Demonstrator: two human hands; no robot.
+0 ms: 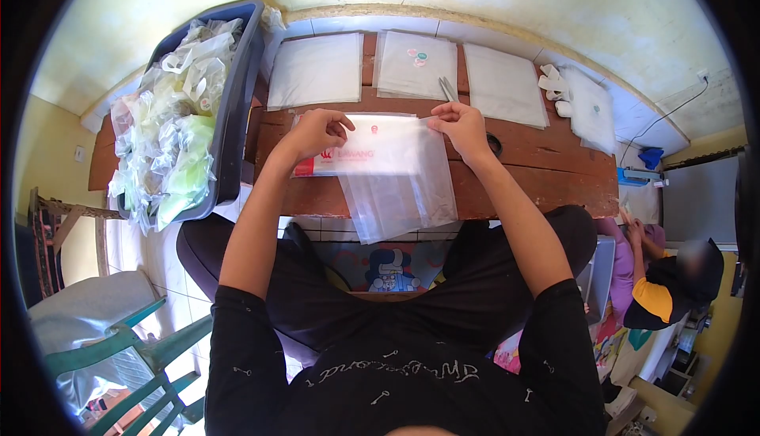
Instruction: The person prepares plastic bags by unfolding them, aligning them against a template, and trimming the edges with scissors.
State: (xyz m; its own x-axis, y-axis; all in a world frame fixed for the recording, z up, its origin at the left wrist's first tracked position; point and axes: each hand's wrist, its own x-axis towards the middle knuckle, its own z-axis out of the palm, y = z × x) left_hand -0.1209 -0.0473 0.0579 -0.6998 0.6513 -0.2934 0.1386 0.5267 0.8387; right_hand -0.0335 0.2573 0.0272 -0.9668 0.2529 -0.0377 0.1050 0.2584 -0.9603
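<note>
A clear plastic bag [400, 202] lies across the table's front edge, its lower part hanging over. On its upper part is a white packet [396, 160] with red print reading "LAWANG" and a small red round mark near the top. My right hand [461, 129] pinches the plastic bag at its upper right edge. My left hand [317, 137] is over the packet's left end, fingers curled inward and close together; what they hold, if anything, is too small to make out.
Several flat stacks of clear bags, including one stack [315, 70], line the back of the brown table [546, 175]. Scissors [448, 89] lie near one stack. A dark bin [252, 48] full of plastic stands left. Another person [669, 293] sits at right; a green chair [142, 357] stands lower left.
</note>
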